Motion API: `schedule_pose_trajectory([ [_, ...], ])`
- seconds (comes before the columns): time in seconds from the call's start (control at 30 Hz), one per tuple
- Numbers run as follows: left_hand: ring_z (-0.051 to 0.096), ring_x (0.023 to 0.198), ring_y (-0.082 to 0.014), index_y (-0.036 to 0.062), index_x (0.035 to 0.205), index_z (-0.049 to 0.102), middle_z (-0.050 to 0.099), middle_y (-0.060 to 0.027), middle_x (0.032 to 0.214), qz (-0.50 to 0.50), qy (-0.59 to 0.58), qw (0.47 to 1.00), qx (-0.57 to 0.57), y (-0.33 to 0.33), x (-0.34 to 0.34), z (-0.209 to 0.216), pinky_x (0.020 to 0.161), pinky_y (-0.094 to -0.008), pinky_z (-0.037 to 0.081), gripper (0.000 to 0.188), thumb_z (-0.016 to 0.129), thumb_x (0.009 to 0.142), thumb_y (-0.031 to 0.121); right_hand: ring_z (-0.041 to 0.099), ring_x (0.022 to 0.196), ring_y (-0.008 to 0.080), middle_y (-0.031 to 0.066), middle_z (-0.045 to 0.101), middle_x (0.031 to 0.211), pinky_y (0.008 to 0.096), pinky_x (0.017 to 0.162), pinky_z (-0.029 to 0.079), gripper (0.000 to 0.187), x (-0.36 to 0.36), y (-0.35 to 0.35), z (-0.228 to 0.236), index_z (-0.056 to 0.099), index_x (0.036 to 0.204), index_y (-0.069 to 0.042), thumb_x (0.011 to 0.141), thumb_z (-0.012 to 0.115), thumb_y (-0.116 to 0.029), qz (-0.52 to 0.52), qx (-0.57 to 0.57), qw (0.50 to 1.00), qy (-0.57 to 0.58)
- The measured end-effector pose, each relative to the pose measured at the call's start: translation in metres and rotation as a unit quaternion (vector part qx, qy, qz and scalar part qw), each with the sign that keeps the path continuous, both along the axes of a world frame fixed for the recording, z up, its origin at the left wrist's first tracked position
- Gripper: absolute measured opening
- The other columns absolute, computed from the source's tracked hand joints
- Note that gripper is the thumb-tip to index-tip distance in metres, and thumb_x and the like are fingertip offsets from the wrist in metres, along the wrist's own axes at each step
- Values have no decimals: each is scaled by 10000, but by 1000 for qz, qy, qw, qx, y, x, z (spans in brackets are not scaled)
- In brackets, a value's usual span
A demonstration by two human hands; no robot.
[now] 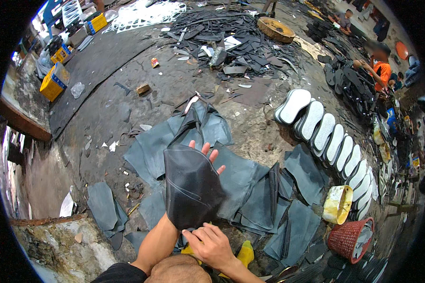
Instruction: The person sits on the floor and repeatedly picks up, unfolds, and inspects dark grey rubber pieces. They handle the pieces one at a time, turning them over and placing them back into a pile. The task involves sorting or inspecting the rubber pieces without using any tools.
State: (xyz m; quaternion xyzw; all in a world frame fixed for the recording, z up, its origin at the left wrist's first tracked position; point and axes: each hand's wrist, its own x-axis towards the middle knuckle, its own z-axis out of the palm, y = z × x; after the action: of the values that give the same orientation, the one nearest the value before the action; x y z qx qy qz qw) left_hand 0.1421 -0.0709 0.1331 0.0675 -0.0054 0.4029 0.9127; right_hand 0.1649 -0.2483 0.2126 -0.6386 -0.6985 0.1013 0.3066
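A black leather-like piece (189,188) with pale stitching lies over my left hand (211,154). My left forearm passes under its lower edge, and the stretched fingers stick out beyond its upper right side. The palm is hidden by the piece. My right hand (211,243) is curled at the lower edge of the piece, fingers bent; what they pinch, if anything, is too small to make out. Beneath both hands, several dark grey-blue sheet pieces (151,146) are spread on the ground, some folded over each other.
On the right, a row of white-topped soles (326,129) curves toward a yellowed tin (333,207) and a red basket (343,240). Black scraps (208,35) are heaped at the back near a round wooden block (276,29). A person in orange (381,73) sits far right. Yellow boxes (55,81) stand left.
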Motion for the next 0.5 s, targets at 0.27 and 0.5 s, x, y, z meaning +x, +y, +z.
schedule_pose_trajectory([
  [0.27,676,874,-176,25,1263,650,696,-57,976,-44,424,904,-40,15,14,-16,733,-306,556,324,647,983,188,664,813,216,98,670,937,319,684,529,275,48,-63,34,730,1175,-71,903,731,-30,-171,-114,915,346],
  [0.5,630,787,-114,59,1039,771,727,-39,851,-228,593,720,279,-6,156,-57,698,-285,503,285,817,780,169,605,817,102,11,658,917,249,751,509,299,127,-157,-96,634,1144,-2,874,760,24,-583,72,621,518],
])
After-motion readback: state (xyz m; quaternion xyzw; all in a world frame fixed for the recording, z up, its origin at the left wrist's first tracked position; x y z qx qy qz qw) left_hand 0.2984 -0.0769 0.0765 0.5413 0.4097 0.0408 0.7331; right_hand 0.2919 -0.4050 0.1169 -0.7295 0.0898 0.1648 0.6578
